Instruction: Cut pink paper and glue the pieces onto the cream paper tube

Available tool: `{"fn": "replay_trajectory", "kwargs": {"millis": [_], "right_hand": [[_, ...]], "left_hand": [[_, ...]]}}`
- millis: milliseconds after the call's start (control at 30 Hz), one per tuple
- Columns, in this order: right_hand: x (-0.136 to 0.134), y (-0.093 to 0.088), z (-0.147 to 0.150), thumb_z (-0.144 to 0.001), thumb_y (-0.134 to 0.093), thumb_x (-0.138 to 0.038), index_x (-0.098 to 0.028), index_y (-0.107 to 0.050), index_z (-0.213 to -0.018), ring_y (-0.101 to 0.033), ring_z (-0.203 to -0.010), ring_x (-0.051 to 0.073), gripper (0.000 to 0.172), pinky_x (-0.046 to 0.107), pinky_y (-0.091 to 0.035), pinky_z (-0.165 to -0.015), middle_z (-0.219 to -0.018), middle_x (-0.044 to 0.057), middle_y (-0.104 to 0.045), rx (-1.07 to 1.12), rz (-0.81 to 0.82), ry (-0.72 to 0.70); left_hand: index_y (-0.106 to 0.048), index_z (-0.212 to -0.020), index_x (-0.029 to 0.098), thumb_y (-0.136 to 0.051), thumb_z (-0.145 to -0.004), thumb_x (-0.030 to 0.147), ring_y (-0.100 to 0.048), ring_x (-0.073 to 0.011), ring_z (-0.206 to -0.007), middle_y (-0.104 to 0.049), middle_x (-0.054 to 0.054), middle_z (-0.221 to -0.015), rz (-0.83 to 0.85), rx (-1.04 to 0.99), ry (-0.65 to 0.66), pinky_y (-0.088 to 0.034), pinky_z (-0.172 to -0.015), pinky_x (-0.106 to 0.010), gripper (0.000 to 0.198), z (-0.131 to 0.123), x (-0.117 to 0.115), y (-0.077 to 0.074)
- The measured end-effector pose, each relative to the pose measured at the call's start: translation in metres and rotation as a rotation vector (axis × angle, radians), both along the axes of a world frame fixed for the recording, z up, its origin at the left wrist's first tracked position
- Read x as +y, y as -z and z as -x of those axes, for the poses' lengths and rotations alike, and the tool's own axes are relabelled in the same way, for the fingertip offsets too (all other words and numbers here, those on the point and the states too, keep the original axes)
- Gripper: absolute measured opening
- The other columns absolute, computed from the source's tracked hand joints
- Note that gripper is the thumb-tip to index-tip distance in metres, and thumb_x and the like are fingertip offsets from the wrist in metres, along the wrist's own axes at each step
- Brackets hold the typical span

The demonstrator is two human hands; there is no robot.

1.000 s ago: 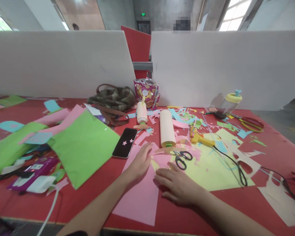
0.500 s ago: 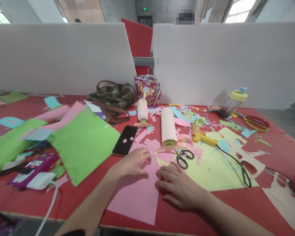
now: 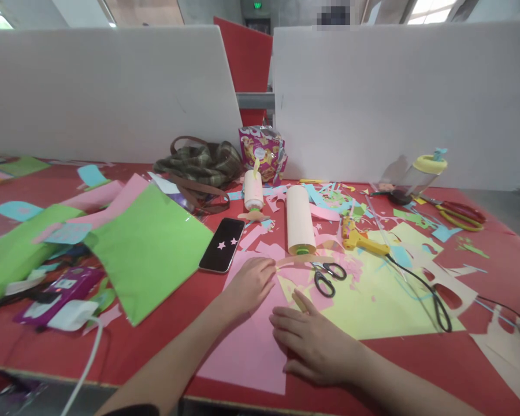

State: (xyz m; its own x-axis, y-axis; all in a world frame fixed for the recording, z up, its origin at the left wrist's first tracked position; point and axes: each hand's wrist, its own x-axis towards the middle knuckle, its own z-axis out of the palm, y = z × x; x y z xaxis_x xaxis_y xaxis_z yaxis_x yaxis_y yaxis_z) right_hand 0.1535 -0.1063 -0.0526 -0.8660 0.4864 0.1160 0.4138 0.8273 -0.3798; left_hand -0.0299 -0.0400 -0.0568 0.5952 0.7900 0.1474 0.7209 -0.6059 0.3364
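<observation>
On the red worktop [image 3: 442, 355], your loosely curled left hand [image 3: 253, 283] has moved nearer the tan strip [image 3: 303, 259], now within reach, though what it or your right hand [image 3: 316, 346] holds is unclear.

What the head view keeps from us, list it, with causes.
Head view:
- Pink paper: partly covered by the left hand and right hand.
- White cable: lower end cut off by the bottom edge.
- Snack bag: small print blurred, unreadable.
- Plaid bag: inside hidden by its cloth.

Phone [image 3: 219, 256] left of scissors [image 3: 325, 270]
</observation>
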Motion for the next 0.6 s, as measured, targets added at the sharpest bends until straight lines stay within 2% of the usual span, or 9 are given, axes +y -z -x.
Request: {"fn": "replay_trajectory", "kwargs": {"millis": [67,133,233,367,467,600], "right_hand": [[-0.002,0.006,0.002,-0.083,-0.038,-0.025,-0.015,-0.053,-0.093,-0.042,-0.108,0.018,0.02,0.045,-0.009,-0.101,-0.098,0.008,-0.06,0.022,-0.055,0.031],[-0.003,0.008,0.003,-0.084,-0.034,-0.014,-0.016,-0.053,-0.088,-0.047,-0.103,0.016,0.02,0.042,-0.014,-0.1,-0.086,0.006,-0.062,0.026,-0.1,0.061],[-0.002,0.004,0.002,-0.085,-0.033,-0.014,-0.018,-0.052,-0.092,-0.051,-0.093,0.014,0.02,0.043,-0.016,-0.099,-0.089,0.005,-0.062,0.027,-0.088,0.062],[-0.001,-0.002,0.0,-0.083,-0.041,-0.029,-0.021,-0.045,-0.106,-0.048,-0.098,0.017,0.025,0.047,-0.015,-0.097,-0.11,0.007,-0.055,0.016,-0.037,0.058],[-0.003,0.0,0.001,-0.084,-0.039,-0.025,-0.021,-0.047,-0.104,-0.05,-0.092,0.016,0.021,0.045,-0.018,-0.095,-0.101,0.006,-0.06,0.01,-0.056,0.08],[-0.006,0.001,0.004,-0.087,-0.034,-0.017,-0.022,-0.05,-0.098,-0.052,-0.075,0.013,0.02,0.041,-0.024,-0.092,-0.089,0.003,-0.063,0.048,-0.121,0.106]], "left_hand": [[-0.051,-0.103,0.014,-0.038,-0.081,0.019,-0.043,-0.0207,-0.105,-0.052,-0.009,-0.111,-0.01,-0.007,0.016,-0.032,-0.093,-0.037,0.026,-0.002,-0.001,0.001],[-0.046,-0.11,0.015,-0.035,-0.082,0.018,-0.036,-0.021,-0.114,-0.047,-0.008,-0.119,-0.015,-0.004,0.038,-0.026,-0.097,-0.038,0.03,-0.005,-0.001,0.002],[-0.042,-0.115,0.016,-0.031,-0.083,0.018,-0.032,-0.021,-0.117,-0.045,-0.008,-0.122,-0.018,0.001,0.05,-0.023,-0.098,-0.041,0.033,-0.007,-0.001,0.004],[-0.052,-0.097,0.015,-0.03,-0.083,0.019,-0.048,-0.0211,-0.093,-0.057,-0.009,-0.096,-0.045,-0.009,0.02,-0.033,-0.086,-0.04,0.026,-0.006,0.001,0.002],[-0.054,-0.082,0.015,-0.03,-0.083,0.019,-0.05,-0.0197,-0.078,-0.057,-0.007,-0.078,-0.068,-0.027,-0.009,-0.038,-0.077,-0.038,0.024,-0.003,0.004,0.003],[-0.051,-0.087,0.015,-0.033,-0.081,0.019,-0.048,-0.0207,-0.088,-0.055,-0.009,-0.087,-0.09,-0.134,-0.119,-0.039,-0.08,-0.037,0.019,-0.002,0.011,0.009]]}}
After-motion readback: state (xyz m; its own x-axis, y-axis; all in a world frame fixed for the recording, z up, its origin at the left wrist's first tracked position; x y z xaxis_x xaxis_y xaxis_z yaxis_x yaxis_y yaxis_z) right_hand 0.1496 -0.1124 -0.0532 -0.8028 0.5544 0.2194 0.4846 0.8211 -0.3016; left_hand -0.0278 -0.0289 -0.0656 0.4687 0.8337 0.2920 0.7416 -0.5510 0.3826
